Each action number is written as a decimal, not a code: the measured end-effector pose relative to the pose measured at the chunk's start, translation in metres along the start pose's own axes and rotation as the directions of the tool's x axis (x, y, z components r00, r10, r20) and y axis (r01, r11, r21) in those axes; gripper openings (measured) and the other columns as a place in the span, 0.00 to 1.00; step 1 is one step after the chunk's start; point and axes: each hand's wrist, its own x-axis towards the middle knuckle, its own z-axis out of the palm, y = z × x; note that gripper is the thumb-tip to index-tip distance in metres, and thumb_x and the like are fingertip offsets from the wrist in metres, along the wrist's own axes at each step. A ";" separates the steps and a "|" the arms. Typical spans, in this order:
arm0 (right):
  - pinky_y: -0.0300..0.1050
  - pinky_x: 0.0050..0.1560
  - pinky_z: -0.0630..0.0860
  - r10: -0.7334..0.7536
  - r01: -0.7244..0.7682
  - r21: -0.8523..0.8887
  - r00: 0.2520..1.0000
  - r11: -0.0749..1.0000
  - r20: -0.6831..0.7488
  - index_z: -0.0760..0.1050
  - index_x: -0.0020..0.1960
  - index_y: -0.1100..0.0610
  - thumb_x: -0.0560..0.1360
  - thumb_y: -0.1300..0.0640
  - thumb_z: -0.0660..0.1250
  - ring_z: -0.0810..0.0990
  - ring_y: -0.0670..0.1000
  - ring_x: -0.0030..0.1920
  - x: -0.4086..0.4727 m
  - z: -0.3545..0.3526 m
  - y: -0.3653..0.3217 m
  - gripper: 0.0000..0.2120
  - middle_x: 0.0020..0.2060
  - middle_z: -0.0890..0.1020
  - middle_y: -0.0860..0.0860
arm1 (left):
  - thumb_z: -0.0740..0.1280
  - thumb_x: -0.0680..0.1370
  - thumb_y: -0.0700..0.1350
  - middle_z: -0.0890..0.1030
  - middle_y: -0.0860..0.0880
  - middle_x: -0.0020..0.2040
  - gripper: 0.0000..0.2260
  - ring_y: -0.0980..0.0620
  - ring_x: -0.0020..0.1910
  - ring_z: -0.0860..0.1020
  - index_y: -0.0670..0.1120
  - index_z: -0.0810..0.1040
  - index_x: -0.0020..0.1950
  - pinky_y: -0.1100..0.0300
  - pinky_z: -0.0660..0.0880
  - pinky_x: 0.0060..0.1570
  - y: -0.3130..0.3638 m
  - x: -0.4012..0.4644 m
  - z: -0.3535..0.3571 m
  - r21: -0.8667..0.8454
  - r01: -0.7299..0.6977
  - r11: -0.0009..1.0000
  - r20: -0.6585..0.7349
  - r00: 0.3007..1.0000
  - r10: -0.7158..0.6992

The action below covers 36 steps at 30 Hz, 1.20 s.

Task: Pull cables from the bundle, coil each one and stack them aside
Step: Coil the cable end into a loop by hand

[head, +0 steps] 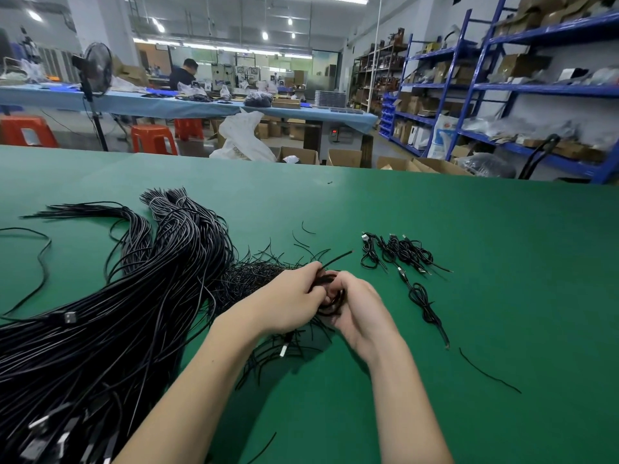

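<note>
My view past the green work table [435,229]: long blue-covered bench [201,107] w/ orange plastic stools [154,139] beneath, black pedestal fan [97,70] at left, blue steel shelving [475,88] stacked w/ cardboard boxes at right, ceiling strip lights [160,26] on overhead.

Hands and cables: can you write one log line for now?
step: coiling | left hand + right hand: holding black cable coil | coiled cables: right | bundle: left

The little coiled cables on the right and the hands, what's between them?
In the head view, only bare green table lies between the coiled cables and the right hand.
</note>
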 end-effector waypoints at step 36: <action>0.44 0.49 0.80 -0.057 0.050 -0.089 0.996 0.995 -0.075 0.77 0.64 0.59 0.70 0.36 0.73 0.87 0.48 0.51 -0.005 0.013 -0.007 0.32 0.50 0.88 0.51 | 0.54 0.84 0.37 0.67 0.54 0.43 0.16 0.57 0.43 0.66 0.52 0.63 0.39 0.67 0.63 0.48 0.014 0.004 0.019 0.041 -0.332 0.942 -0.212 0.919 0.333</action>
